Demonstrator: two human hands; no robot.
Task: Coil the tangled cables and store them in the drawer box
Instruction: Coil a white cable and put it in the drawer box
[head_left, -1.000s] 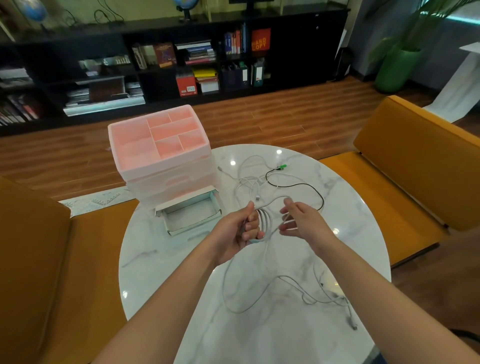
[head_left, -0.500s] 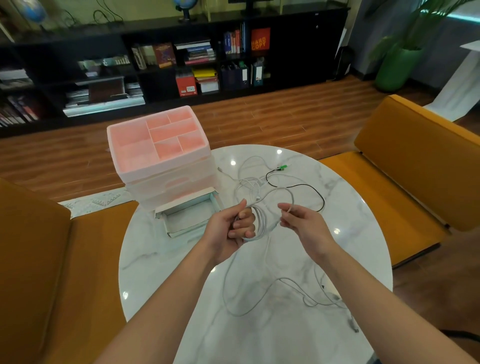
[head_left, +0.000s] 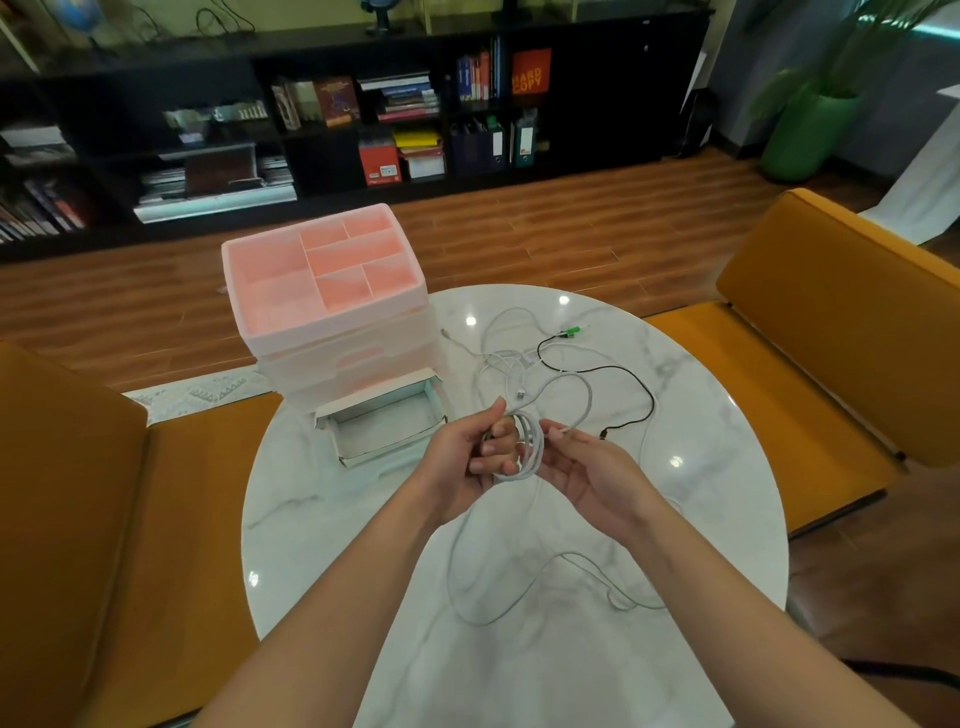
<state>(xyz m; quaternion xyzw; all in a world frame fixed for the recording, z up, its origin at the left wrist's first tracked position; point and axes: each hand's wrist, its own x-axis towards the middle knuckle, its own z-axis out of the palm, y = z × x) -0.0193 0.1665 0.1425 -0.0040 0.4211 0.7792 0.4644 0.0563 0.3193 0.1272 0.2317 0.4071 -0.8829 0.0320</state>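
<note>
My left hand (head_left: 470, 449) grips a small coil of white cable (head_left: 530, 447) above the round marble table (head_left: 332, 525). My right hand (head_left: 587, 475) pinches the same cable's free strand just right of the coil. The strand arcs up and over toward a tangle of white cables (head_left: 506, 364) farther back. A black cable with a green plug (head_left: 631, 382) lies beside that tangle. Another loose white cable (head_left: 467, 587) trails on the table under my forearms. The pink drawer box (head_left: 322, 291) stands at the back left, its bottom drawer (head_left: 382, 426) pulled out.
Orange upholstered seats (head_left: 841, 332) flank the table on both sides. A dark bookshelf (head_left: 363, 104) runs along the far wall across a wooden floor. A green planter (head_left: 808, 130) stands at the back right.
My right hand has moved in toward the left hand, bringing the strand against the coil. The coil in my left hand has gained a loop.
</note>
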